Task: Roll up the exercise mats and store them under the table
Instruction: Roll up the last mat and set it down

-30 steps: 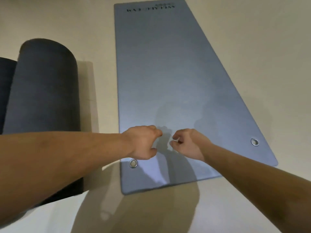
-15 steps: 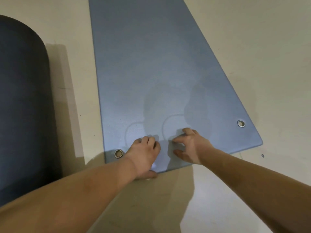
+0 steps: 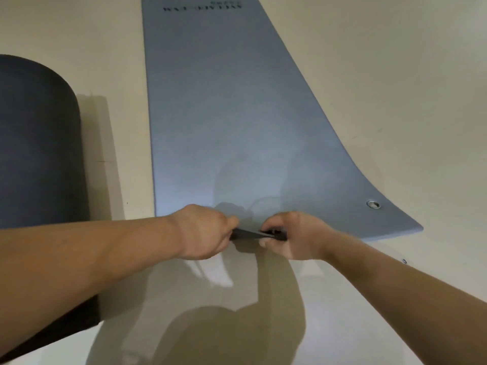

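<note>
A long blue-grey exercise mat (image 3: pixel 224 114) lies flat on the pale floor, running away from me, with dark lettering at its far end. A metal eyelet (image 3: pixel 373 204) shows in its near right corner. My left hand (image 3: pixel 204 233) and my right hand (image 3: pixel 292 237) grip the middle of the mat's near edge, fingers curled round it. That edge is lifted off the floor between them and shows its dark underside. The near left corner is hidden behind my left forearm.
A dark grey rolled mat (image 3: pixel 37 159) lies on the floor to the left, parallel to the blue one and partly under my left arm. Bare cream floor (image 3: pixel 395 88) lies to the right and in front of me. No table is in view.
My hands were loose fists above the mat, then pressed on its near edge. Now both grip that edge and have raised it from the floor.
</note>
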Available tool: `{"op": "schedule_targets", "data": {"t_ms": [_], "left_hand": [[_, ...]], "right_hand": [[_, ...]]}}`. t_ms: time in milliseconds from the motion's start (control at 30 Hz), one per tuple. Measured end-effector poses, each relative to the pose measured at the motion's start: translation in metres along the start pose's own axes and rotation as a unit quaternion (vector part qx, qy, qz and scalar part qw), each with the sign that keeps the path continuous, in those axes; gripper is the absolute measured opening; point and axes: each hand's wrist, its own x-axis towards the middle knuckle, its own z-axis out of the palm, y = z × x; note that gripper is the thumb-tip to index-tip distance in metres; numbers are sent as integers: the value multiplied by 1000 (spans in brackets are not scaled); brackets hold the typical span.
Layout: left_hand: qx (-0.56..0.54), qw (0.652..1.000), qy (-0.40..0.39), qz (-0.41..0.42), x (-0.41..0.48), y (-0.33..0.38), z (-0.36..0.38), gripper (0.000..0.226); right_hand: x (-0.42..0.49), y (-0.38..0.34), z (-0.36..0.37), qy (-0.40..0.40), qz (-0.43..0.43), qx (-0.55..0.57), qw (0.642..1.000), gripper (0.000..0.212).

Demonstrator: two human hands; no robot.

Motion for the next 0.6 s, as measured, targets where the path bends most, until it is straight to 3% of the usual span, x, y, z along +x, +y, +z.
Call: {"op": "schedule_targets", "data": {"t_ms": [133,267,500,600], "left_hand": [[-111,990,17,-85,-14,-19,-26,22],[-175,979,3,-106,-30,-14,-27,21],[-369,923,-90,-56,-43,-23,-23,26],[-366,923,-104,-49,-41,-34,-17,27]], "right_hand": [[-8,-3,-33,23,9,-65,998,19],[-12,-22,-59,-61,-2,-126,990,14],[-34,-53,-95,-207,2,-160,965,24],[-32,-59,-92,-195,20,-150,969,25]]}}
